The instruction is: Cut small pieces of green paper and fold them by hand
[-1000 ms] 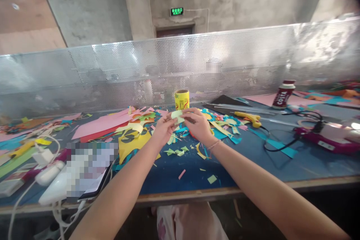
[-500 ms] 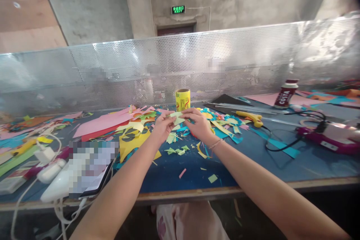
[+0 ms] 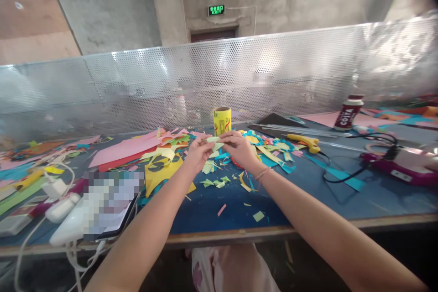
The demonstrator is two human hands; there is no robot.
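Note:
Between my two hands is a small piece of pale green paper (image 3: 215, 145), folded or creased. My left hand (image 3: 198, 154) pinches its left side between thumb and fingers. The right side is gripped by my right hand (image 3: 241, 148), its fingers bent over the paper and partly hiding it. Both hands are held over a heap of coloured paper scraps. Just behind them stands a yellow roll of tape (image 3: 222, 121). Below the hands lie several small green folded paper pieces (image 3: 216, 183) on the blue tabletop (image 3: 205, 214).
To the left are a yellow cut sheet (image 3: 160, 178), pink paper (image 3: 125, 150) and a phone (image 3: 119, 214) with white cables. On the right lie a yellow glue gun (image 3: 304, 143), a purple power strip (image 3: 400, 171) and a dark red bottle (image 3: 349, 113). A perforated metal screen (image 3: 219, 77) stands behind.
The pale green paper has tilted or folded slightly between my fingers, showing a narrower face. My hands have stayed in nearly the same place.

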